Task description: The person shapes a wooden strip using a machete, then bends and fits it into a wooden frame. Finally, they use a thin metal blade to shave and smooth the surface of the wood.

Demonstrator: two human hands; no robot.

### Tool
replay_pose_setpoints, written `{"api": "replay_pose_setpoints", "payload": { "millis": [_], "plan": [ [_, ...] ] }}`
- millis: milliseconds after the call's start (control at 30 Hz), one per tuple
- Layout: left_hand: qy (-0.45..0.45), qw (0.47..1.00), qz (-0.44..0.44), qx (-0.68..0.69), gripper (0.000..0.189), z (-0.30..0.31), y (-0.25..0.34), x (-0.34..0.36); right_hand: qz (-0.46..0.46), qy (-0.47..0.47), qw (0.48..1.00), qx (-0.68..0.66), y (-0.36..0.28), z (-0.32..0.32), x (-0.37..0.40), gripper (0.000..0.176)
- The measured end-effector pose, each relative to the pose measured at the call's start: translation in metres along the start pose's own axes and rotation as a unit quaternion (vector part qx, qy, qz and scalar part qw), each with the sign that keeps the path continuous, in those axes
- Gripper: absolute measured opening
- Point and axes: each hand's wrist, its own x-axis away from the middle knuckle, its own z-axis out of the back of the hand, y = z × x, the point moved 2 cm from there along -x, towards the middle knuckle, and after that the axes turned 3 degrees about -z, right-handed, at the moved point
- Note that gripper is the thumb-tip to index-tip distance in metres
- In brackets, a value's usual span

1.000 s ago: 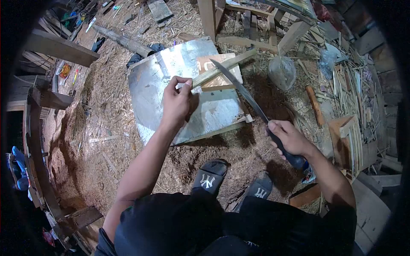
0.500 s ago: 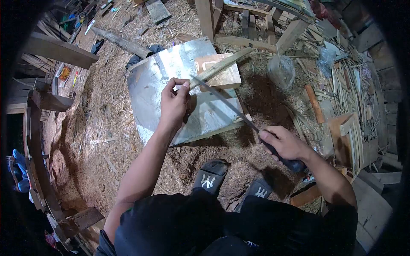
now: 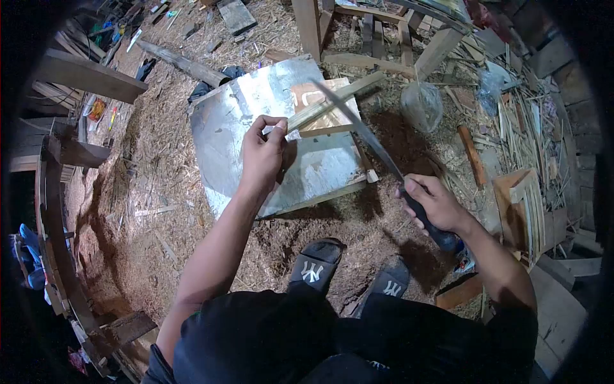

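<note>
My left hand [image 3: 264, 152] grips the near end of a narrow wooden stick [image 3: 332, 102], which slants up to the right. Under the stick lies a flat wooden block [image 3: 340, 117] on a grey, worn board [image 3: 230, 150]. Closed round the dark handle of a long-bladed tool [image 3: 372, 139] is my right hand [image 3: 432, 205]. Its blade points up and to the left, crossing over the block and the stick's line. Whether the blade touches the stick cannot be made out.
Sawdust and shavings cover the ground [image 3: 153, 192]. A clear plastic bag [image 3: 422, 105] lies right of the board. Wooden frames [image 3: 377, 63] stand beyond it, with a pile of thin strips [image 3: 521, 137] at the right. My sandalled feet [image 3: 313, 265] are below the board.
The blade has swung upward and right, away from my left hand, and my right hand has risen slightly. The stick has shifted a little to the right.
</note>
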Motion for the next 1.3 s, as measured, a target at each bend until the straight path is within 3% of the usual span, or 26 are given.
{"api": "replay_pose_setpoints", "payload": {
  "millis": [67,133,233,267,300,333,400,500,567,767,833,900,967,1033,1100,1133,1200,1300],
  "plan": [
    [-0.004,1.0,-0.001,-0.005,0.015,0.002,-0.002,0.001,0.007,-0.014,0.999,-0.044,0.002,0.003,-0.001,0.041],
    [0.001,1.0,-0.003,-0.024,0.015,0.0,-0.001,0.004,-0.012,0.08,0.99,-0.116,0.009,0.013,-0.007,0.044],
    [0.002,0.999,-0.016,-0.033,0.015,0.002,-0.007,-0.002,-0.032,0.077,0.992,-0.094,0.017,0.011,-0.007,0.046],
    [0.002,1.0,-0.023,-0.019,0.015,0.004,-0.012,-0.002,-0.029,-0.003,0.997,-0.076,0.017,0.005,-0.003,0.046],
    [0.002,1.0,-0.021,-0.019,0.015,0.003,-0.009,0.001,-0.059,-0.024,0.998,-0.005,0.008,-0.003,0.004,0.043],
    [-0.003,1.0,-0.017,-0.011,0.015,0.002,-0.003,0.004,-0.048,-0.027,0.998,-0.025,0.011,-0.004,0.003,0.042],
    [-0.001,0.999,-0.02,-0.029,0.014,0.002,-0.001,0.003,-0.035,-0.029,0.998,-0.045,0.012,-0.007,0.002,0.04],
    [0.0,1.0,-0.01,0.011,0.014,-0.001,-0.002,0.005,-0.033,0.047,0.994,-0.095,0.003,-0.011,0.001,0.038],
    [-0.003,1.0,-0.006,0.021,0.014,0.002,0.004,0.008,-0.057,-0.023,0.998,0.001,-0.006,-0.013,0.007,0.038],
    [0.007,1.0,-0.006,-0.004,0.013,0.004,-0.003,0.008,-0.032,-0.041,0.998,-0.032,0.0,-0.026,0.011,0.039],
    [0.001,1.0,-0.007,0.01,0.013,0.002,0.0,0.004,-0.008,-0.075,0.994,0.074,0.011,-0.024,0.004,0.039],
    [0.001,1.0,0.0,0.018,0.014,0.004,0.0,0.005,-0.02,-0.062,0.994,0.083,0.013,-0.013,-0.001,0.039],
    [0.003,1.0,0.008,0.022,0.014,-0.002,0.0,0.008,0.041,0.077,0.983,0.162,0.018,0.002,-0.009,0.039],
    [0.003,1.0,0.011,0.023,0.014,-0.003,0.003,0.007,-0.058,-0.004,0.998,0.022,0.0,-0.018,0.005,0.038],
    [-0.005,1.0,0.002,0.01,0.014,-0.001,0.004,0.008,0.013,-0.059,0.993,0.101,0.007,-0.015,0.003,0.038],
    [-0.005,1.0,0.005,0.011,0.014,-0.002,0.001,0.008,0.01,-0.059,0.993,0.1,0.008,-0.01,0.002,0.038],
    [0.005,1.0,-0.009,-0.011,0.014,-0.004,-0.005,0.003,-0.009,0.05,0.993,0.109,0.004,0.002,-0.002,0.036],
    [0.0,0.999,-0.037,-0.009,0.014,0.0,-0.006,-0.003,-0.047,-0.008,0.999,-0.01,-0.009,-0.009,0.011,0.034]
  ]
}}
